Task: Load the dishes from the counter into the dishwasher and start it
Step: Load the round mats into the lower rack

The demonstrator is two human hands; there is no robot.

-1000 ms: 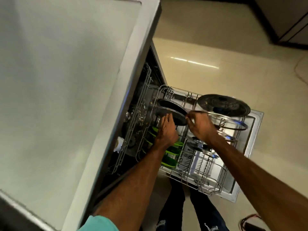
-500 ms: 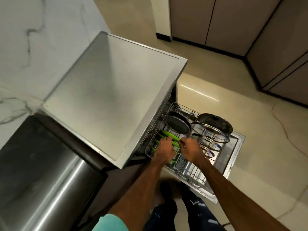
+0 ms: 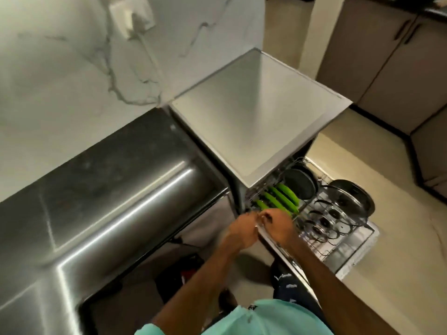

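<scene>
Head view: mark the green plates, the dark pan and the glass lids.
green plates (image 3: 281,198), head view, rim of a middle plate.
dark pan (image 3: 300,183), head view, centre of its round face.
glass lids (image 3: 323,222), head view, centre of a middle lid.

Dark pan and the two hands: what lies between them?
Head view: green plates stand on edge between the dark pan and the left hand and right hand.

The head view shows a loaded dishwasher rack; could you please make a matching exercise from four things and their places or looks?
1 green plates
2 dark pan
3 glass lids
4 sink

A steel, left of the dishwasher
B transparent, on edge in the rack
C brightly coloured upright row
D round, just beyond the plates

Pairs: 1-C, 2-D, 3-B, 4-A
</scene>
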